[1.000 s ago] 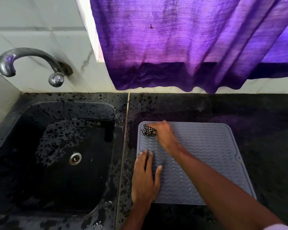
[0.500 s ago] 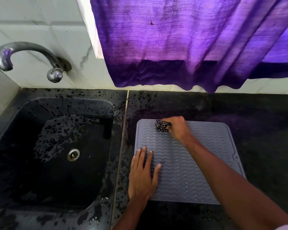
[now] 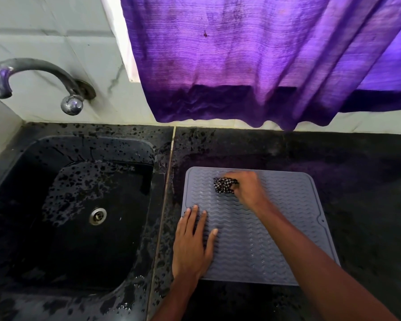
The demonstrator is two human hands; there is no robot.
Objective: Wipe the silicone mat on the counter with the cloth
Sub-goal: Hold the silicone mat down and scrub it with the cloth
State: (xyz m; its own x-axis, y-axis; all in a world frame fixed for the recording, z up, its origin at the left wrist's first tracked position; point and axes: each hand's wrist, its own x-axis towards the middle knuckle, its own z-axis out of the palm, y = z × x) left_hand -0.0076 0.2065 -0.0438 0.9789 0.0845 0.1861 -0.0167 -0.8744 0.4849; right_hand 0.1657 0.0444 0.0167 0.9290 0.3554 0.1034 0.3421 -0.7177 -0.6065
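A grey silicone mat (image 3: 287, 218) with wavy ridges lies flat on the black counter, just right of the sink. My right hand (image 3: 249, 188) is closed around a small bunched black-and-white checked cloth (image 3: 225, 185), which it presses onto the mat near the far edge, left of centre. My left hand (image 3: 192, 242) lies flat, fingers spread, on the mat's near-left part, its palm over the mat's left edge. My right forearm crosses the mat's near-right part and hides it.
A black sink (image 3: 79, 205) with a metal drain (image 3: 98, 216) is to the left, wet and speckled. A metal tap (image 3: 33, 77) juts from the tiled wall. A purple curtain (image 3: 264, 61) hangs above the counter's back edge. Bare black counter (image 3: 368, 193) extends to the right.
My right hand with the cloth moved from the mat's far-left corner rightward along the far edge, then slightly toward me. My left hand stayed planted on the mat.
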